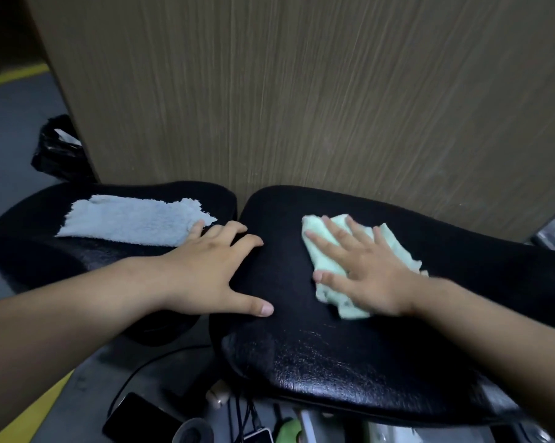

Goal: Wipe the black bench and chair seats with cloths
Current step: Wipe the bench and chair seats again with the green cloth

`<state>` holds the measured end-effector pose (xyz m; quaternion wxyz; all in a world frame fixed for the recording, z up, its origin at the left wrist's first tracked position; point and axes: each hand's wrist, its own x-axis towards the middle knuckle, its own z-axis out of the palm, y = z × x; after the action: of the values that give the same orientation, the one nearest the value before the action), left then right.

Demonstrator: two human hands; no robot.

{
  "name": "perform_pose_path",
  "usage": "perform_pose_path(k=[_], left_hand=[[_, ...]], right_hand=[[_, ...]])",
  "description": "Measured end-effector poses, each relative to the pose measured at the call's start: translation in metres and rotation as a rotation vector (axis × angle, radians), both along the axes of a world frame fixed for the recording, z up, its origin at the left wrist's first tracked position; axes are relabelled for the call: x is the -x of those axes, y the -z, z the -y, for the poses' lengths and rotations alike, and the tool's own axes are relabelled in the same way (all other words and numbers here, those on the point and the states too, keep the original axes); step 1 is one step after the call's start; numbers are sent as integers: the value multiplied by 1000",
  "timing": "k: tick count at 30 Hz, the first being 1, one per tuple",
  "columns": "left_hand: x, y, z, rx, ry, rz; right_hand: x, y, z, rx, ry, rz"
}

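Nearest, a phone (pixel 142 420) and cables lie on the floor below the seats. Above them the right seat (pixel 333 362) carries both hands. The right hand (pixel 362 266) lies flat with fingers spread and straight, pressing the green cloth (pixel 328 295) onto the seat's middle. It pinches nothing, and the open palm likely spreads pressure for wiping. The green cloth is bunched, and its long axis runs away from the person, with the far end leaning a little left.

The left hand (pixel 212 266) is also flat and spread, holding nothing. It rests on the right seat's left edge, probably to steady it. Its little finger reaches across the gap to the right end of the blue cloth (pixel 132 223).

That cloth lies flat and unheld on the left seat (pixel 46 251), long axis left to right, seemingly parked within reach. Behind stands a wood panel (pixel 301 107), with a black bag (pixel 58 151) at its left.
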<state>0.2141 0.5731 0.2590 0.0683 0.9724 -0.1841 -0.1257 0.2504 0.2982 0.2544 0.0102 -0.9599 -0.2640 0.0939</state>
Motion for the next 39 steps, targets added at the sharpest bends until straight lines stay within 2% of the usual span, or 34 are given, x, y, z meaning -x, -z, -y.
perform_pose_path(k=[5, 7, 9, 13, 17, 26, 30, 35, 39], left_hand=[[0, 3, -2, 4, 13, 26], [-1, 6, -5, 2, 27, 21], [-2, 5, -9, -13, 44, 18], [-4, -2, -18, -47, 46, 99], [-13, -9, -31, -72, -21, 100], [-27, -16, -49, -114, -135, 53], [-28, -12, -49, -116, -141, 11], [-33, -7, -52, -102, -151, -53], [-35, -10, -50, -111, -146, -52]], right_hand=[[88, -2, -28, 47, -155, -31], [109, 9, -41, 59, -182, 83], [114, 18, -51, 94, -137, 103], [104, 23, -56, 105, -113, 76], [81, 10, -61, -54, -98, 36], [-69, 15, -62, -84, 209, 87], [-110, 16, -59, -71, 290, 97], [-93, 15, -63, -32, 227, 76], [-29, 11, -76, -19, 27, 65]])
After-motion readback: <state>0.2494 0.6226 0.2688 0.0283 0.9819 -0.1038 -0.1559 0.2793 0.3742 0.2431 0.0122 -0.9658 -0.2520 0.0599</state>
